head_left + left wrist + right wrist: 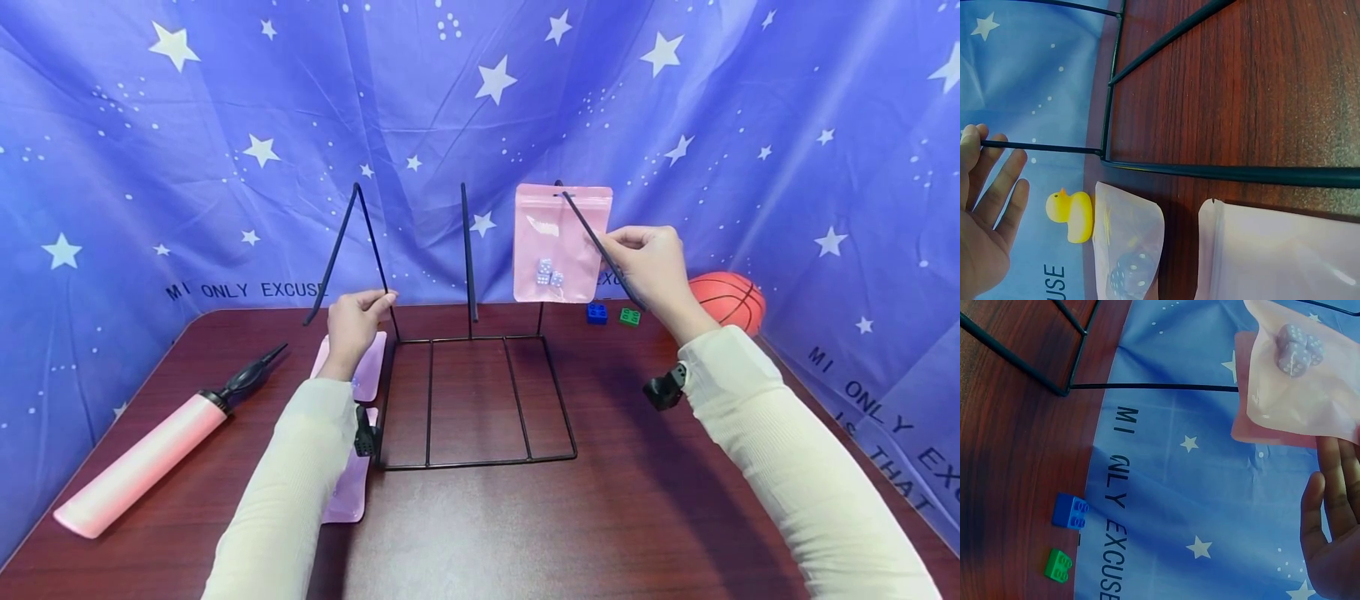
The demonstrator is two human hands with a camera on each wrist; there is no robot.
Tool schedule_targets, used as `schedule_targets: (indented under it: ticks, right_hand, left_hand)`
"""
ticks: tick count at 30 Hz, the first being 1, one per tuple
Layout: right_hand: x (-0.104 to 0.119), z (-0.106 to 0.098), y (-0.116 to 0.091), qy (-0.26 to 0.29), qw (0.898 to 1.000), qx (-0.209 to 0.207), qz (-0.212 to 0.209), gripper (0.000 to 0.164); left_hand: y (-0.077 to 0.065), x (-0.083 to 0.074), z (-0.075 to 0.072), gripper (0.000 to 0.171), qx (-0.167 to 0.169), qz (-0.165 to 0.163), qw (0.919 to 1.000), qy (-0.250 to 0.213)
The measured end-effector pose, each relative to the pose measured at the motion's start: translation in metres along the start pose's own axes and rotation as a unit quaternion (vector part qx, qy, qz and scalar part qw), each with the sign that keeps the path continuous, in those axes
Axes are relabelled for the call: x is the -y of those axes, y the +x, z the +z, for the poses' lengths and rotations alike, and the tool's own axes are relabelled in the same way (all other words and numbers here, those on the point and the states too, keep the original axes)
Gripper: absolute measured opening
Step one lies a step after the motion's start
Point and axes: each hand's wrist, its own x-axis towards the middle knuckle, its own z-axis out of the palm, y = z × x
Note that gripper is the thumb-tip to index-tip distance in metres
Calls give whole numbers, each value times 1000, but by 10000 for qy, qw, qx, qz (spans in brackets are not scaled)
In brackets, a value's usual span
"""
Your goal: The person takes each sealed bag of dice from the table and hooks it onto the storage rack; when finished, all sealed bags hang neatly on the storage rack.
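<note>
A black wire display rack [480, 465] stands on the table, three hooks at its top. My left hand [354, 329] pinches its left upright between thumb and fingertips; the other fingers extend loosely in the left wrist view. On the right hook hangs a pink zip pouch [562, 229], the hook passing through its top slot. Several dice [1299, 350] show through its clear front. My right hand [648, 262] holds the pouch's right edge, some fingers hidden behind it. In the right wrist view, a darker pink layer [1272, 434] shows behind the pouch.
Two more pink pouches [371, 367] lie left of the rack, partly under my left arm. A yellow rubber duck [1079, 215] sits beyond them. A pink hand pump [142, 467] lies at left. Blue [597, 313] and green [630, 317] bricks and an orange ball [727, 302] sit at back right.
</note>
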Motion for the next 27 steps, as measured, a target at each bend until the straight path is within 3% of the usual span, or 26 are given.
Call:
schedule_targets:
  ticks: [17, 27]
  right_hand:
    - [3, 7, 4, -262, 9989, -383, -55, 39]
    - [4, 9, 0, -54, 9997, -252, 44, 43]
  left_hand:
    - [0, 1, 0, 25, 0, -32, 10000, -34]
    - [-1, 1, 0, 26, 2, -46, 10000, -9]
